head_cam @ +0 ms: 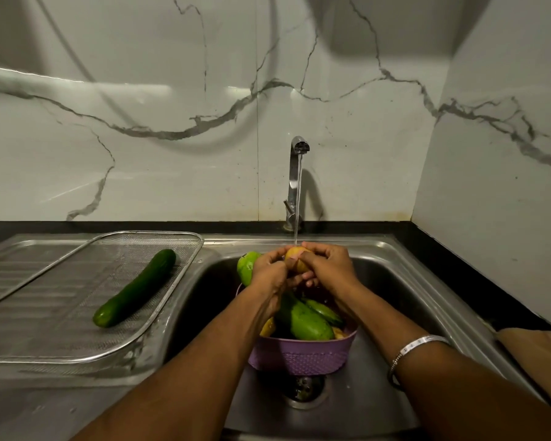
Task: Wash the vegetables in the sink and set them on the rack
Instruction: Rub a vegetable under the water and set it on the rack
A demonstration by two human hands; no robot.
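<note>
Both hands grip one yellow vegetable (295, 261) over the sink (404, 281): the left hand (269, 270) curls round its left side, the right hand (328, 265) curls round its right side, fingers of the two meeting beneath it. Nearest the viewer, both forearms reach forward from the lower edge; the right wrist carries a silver bangle (417, 345). Between the forearms, low in the basin, lies the drain (304, 388). Just beyond it stands a purple basket (299, 354) with a perforated wall, holding several vegetables: a large pale green one (306, 323) lying across the middle, a darker green one (323, 310) to its right, and yellow pieces at either edge, partly hidden. A further light green vegetable (247, 265) shows behind the left hand, at the basket's far left; whether it rests in the basket cannot be told. To the left of the basin, on the steel drainboard (29, 370), sits a wire mesh rack (159, 243); a dark green cucumber (136, 288) lies diagonally on it, well apart from the hands. To the right, a tan cloth (535, 351) rests on the dark table (452, 268). Farther back, the tap (295, 183) rises at the sink's rear edge; a thin stream of water (298, 202) falls from its spout onto the held vegetable. Behind all stands a white marble-veined wall (172, 122).
</note>
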